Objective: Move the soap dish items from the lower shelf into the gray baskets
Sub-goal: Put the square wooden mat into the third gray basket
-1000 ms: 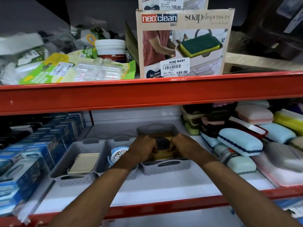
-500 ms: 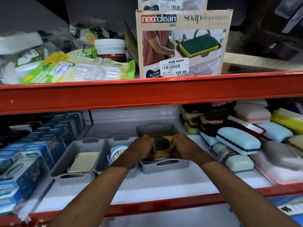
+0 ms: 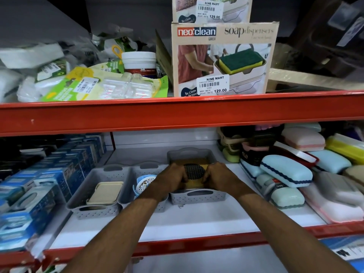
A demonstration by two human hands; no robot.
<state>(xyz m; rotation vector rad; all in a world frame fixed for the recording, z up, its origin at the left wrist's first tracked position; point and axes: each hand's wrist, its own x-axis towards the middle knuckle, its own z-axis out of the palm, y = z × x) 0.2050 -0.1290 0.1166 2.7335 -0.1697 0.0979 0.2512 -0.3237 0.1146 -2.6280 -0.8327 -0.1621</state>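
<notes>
Store shelving with red rails filled the view, and your lower shelf [image 3: 197, 219] was a white board with three gray baskets sitting on it. Honestly, not much differed from half a second before: both of your hands were in the same spot, on the same dish, and the whole scene just sat a touch lower in view, like your head had tipped a bit.

Your left hand [image 3: 169, 180] and right hand [image 3: 220, 179] were both curled onto the tan soap dish [image 3: 195, 180], one on each side of it, with the black perforated disc [image 3: 194, 171] showing between your knuckles. That dish sat inside the right gray basket [image 3: 197, 196], the one pushed furthest back on the shelf. Fingers were wrapped over the dish edges, so you were gripping it from left and right, and I couldn't tell whether it was resting on the basket floor or lifted slightly.

Just left of that, touching your left wrist area, the middle gray basket [image 3: 145, 168] held a light blue round dish [image 3: 142, 185] with a patterned top. The left gray basket [image 3: 94, 196] held a cream rectangular dish [image 3: 107, 193] lying flat.

Off to your right, the pile of soap cases [image 3: 285, 170] was waiting on the same shelf: light blue, pink, yellow and mint ones stacked loosely, well apart from your hands. Blue boxes [image 3: 39, 186] lined the left side.
</notes>
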